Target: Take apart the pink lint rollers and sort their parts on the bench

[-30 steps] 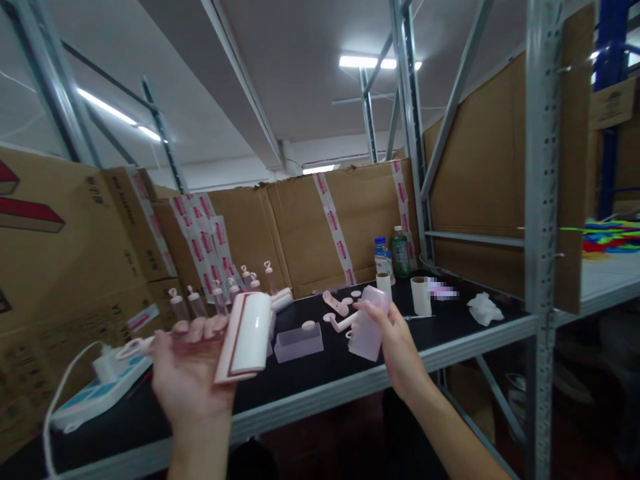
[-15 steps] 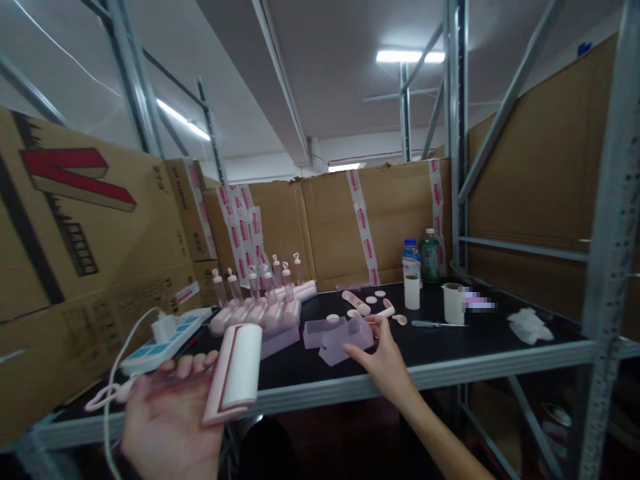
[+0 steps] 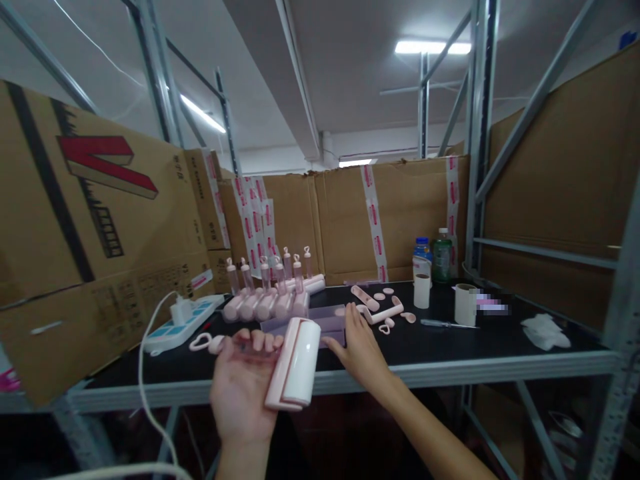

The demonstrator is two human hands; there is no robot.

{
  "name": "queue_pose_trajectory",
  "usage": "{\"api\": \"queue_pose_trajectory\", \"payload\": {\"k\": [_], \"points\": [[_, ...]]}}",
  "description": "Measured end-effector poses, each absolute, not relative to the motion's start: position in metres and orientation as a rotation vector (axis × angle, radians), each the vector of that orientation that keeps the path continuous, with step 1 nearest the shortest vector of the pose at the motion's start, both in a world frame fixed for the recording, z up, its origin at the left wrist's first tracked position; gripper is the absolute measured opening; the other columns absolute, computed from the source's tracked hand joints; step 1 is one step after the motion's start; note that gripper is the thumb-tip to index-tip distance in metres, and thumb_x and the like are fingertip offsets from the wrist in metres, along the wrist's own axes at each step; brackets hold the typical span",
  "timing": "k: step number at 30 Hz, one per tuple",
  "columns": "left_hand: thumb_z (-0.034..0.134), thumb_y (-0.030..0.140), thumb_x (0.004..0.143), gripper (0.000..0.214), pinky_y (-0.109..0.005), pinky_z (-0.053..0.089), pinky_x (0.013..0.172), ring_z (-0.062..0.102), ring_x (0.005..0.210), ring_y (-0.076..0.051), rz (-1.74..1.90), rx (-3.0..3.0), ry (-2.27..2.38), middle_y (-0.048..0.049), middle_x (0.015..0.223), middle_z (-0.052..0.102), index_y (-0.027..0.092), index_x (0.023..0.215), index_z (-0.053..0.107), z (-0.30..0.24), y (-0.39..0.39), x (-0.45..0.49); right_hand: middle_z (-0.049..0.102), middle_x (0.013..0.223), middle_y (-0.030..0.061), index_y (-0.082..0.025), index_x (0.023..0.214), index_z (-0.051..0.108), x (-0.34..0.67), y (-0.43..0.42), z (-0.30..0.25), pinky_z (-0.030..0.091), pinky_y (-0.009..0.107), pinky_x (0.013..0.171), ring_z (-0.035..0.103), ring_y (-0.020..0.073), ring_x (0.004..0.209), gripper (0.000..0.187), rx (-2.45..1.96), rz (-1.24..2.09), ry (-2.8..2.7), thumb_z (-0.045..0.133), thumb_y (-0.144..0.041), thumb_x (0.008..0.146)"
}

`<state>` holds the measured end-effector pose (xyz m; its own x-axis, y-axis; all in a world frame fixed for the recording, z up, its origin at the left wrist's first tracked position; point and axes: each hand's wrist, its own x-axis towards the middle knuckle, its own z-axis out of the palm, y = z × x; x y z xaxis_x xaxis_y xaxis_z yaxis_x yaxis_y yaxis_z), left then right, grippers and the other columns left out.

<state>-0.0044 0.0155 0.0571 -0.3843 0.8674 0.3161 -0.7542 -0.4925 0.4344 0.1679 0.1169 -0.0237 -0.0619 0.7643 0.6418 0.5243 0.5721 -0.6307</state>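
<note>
My left hand [image 3: 243,387], palm up in front of the shelf edge, holds a lint roller [image 3: 296,363] with a white roll and a clear pink handle ending in a loop. My right hand [image 3: 360,350] reaches onto the black table [image 3: 440,343], fingers spread flat beside a translucent pink cover [image 3: 325,318] that lies there. Just beyond lie loose pink handles and caps [image 3: 380,310]. A row of finished rollers [image 3: 270,293] stands at the back left.
A white power strip [image 3: 183,323] with a dangling cable lies at the left. Two paper cores [image 3: 467,303], two bottles [image 3: 433,257] and a crumpled white cloth [image 3: 545,331] sit to the right. Cardboard boxes wall in the table; metal rack posts stand on the right.
My right hand has set the translucent pink cover down on the table and opened. My left hand with the roller has shifted toward the middle as my view turned left.
</note>
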Motion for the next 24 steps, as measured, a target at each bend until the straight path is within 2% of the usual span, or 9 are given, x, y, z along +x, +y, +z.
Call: {"api": "queue_pose_trajectory", "payload": {"k": [2,5,7,9,12,16,18,21,24], "points": [[0.062,0.033,0.093,0.019,-0.028,0.054,0.065,0.048,0.064,-0.013,1.897,0.689,0.272,0.0013,0.072,0.045,0.018,0.082,0.057,0.058,0.012,-0.001,0.052,0.154,0.0202,-0.012,0.148,0.053,0.174,0.1,-0.01,0.035,0.052,0.12,0.047,0.0372,0.143,0.065,-0.924,0.414,-1.605,0.063,-0.051,0.096],[0.063,0.033,0.095,0.02,-0.029,0.054,0.068,0.05,0.065,-0.014,1.66,0.849,0.3,-0.0002,0.071,0.049,0.018,0.082,0.059,0.059,0.008,0.007,0.071,0.124,0.0104,-0.02,0.129,0.066,0.19,0.067,0.013,0.05,0.039,0.101,0.066,0.0275,0.116,0.046,-0.705,0.773,-1.581,0.051,-0.055,0.103],[0.065,0.037,0.094,0.022,-0.033,0.055,0.076,0.057,0.072,-0.018,1.502,0.982,0.333,-0.004,0.074,0.058,0.018,0.082,0.062,0.059,0.009,0.015,0.073,0.108,0.0055,-0.021,0.12,0.07,0.201,0.047,0.026,0.051,0.031,0.086,0.067,0.0235,0.101,0.041,-0.638,0.98,-1.712,0.058,-0.054,0.1],[0.069,0.04,0.093,0.026,-0.036,0.055,0.085,0.063,0.082,-0.022,1.427,1.107,0.394,-0.0081,0.08,0.066,0.017,0.083,0.064,0.06,0.014,0.022,0.07,0.094,0.0021,-0.019,0.109,0.073,0.209,0.032,0.032,0.046,0.025,0.072,0.063,0.019,0.086,0.037,-0.628,1.13,-1.822,0.069,-0.052,0.093],[0.074,0.05,0.088,0.036,-0.037,0.054,0.09,0.068,0.092,-0.026,1.493,1.166,0.569,-0.0121,0.09,0.072,0.014,0.091,0.069,0.065,0.024,0.027,0.063,0.08,-0.0005,-0.016,0.094,0.071,0.214,0.023,0.031,0.037,0.022,0.061,0.053,0.0134,0.071,0.036,-0.614,1.27,-1.725,0.078,-0.05,0.086],[0.058,0.073,0.089,0.066,-0.036,0.055,0.089,0.067,0.105,-0.029,1.664,1.009,0.603,-0.016,0.11,0.073,0.012,0.11,0.07,0.064,0.023,0.039,0.059,0.083,0.0,-0.018,0.097,0.064,0.204,0.026,0.02,0.037,0.022,0.062,0.05,0.0134,0.072,0.041,-0.553,1.214,-1.193,0.073,-0.057,0.089],[0.054,0.077,0.089,0.071,-0.034,0.055,0.088,0.065,0.112,-0.029,1.738,1.014,0.567,-0.0154,0.119,0.07,0.014,0.118,0.069,0.055,0.015,0.055,0.061,0.088,0.0015,-0.02,0.101,0.061,0.196,0.026,0.015,0.041,0.023,0.064,0.053,0.0153,0.076,0.044,-0.542,1.116,-0.984,0.068,-0.062,0.091],[0.079,0.066,0.076,0.067,-0.03,0.055,0.084,0.067,0.106,-0.026,1.86,1.065,0.684,-0.0097,0.118,0.069,0.019,0.122,0.066,0.036,0.005,0.083,0.061,0.086,0.0024,-0.021,0.099,0.059,0.188,0.02,0.011,0.043,0.025,0.064,0.055,0.0169,0.075,0.044,-0.616,0.994,-1.019,0.059,-0.065,0.096],[0.083,0.056,0.077,0.057,-0.026,0.055,0.075,0.068,0.087,-0.02,2.011,0.983,0.851,-0.0031,0.101,0.069,0.022,0.119,0.062,0.031,0.002,0.097,0.061,0.078,0.0022,-0.02,0.085,0.059,0.199,0.005,0.01,0.041,0.025,0.062,0.057,0.0172,0.07,0.041,-0.843,0.711,-1.356,0.05,-0.056,0.103]]}}
